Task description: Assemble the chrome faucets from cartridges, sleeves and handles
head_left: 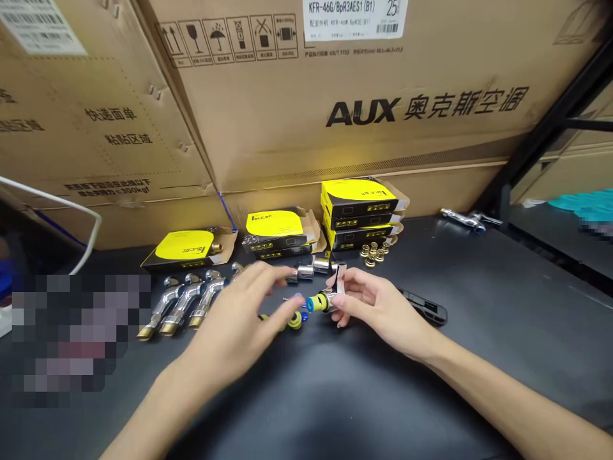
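Note:
My right hand (368, 303) is closed on a small faucet valve part (320, 301) with a yellow body and a blue end, held just above the black table (335, 396). My left hand (249, 313) hovers beside it with fingers spread and slightly blurred, holding nothing that I can see. Under its fingertips lie small yellow and blue rings (295, 319). Chrome fittings (311, 268) lie just behind both hands.
Three chrome angle valves (184, 300) lie in a row at the left. Yellow-and-black boxes (359, 207) stand at the back, with brass nuts (376, 252) beside them. A black tool (426, 308) lies right of my hand. A chrome faucet (467, 219) lies far right. Large cardboard cartons (335, 96) wall the rear.

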The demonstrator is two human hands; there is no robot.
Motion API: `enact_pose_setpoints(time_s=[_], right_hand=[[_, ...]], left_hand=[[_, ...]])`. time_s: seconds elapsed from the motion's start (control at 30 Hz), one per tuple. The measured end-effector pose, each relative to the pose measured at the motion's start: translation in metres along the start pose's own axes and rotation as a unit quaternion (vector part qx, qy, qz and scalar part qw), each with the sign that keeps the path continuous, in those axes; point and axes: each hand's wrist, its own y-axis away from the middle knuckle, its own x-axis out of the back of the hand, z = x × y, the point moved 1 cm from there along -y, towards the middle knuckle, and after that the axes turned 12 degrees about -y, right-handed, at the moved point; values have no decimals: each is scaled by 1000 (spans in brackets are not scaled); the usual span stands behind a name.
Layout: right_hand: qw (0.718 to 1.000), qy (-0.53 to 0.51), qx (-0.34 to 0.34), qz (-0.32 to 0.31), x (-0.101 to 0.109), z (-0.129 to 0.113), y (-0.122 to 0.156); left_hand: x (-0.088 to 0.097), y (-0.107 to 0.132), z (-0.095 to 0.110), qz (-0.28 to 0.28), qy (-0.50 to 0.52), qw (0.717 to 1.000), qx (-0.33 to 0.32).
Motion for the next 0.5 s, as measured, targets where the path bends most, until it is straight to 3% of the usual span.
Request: enact_pose_setpoints(time_s=[0.1, 0.17, 0.33, 0.5], right_hand=[[1000, -8, -1, -10, -2, 1, 2], [1000, -1, 8, -14, -4, 3, 3], [987, 106, 124, 2, -6, 7, 8], [958, 169, 232, 0, -10, 9, 13]], left_hand=[[-10, 7, 24, 17, 11, 996, -88], [-18, 9, 33, 35, 7, 995, -90], [-24, 9, 33, 82, 18, 994, -71], [-20, 6, 31, 101, 24, 989, -106]])
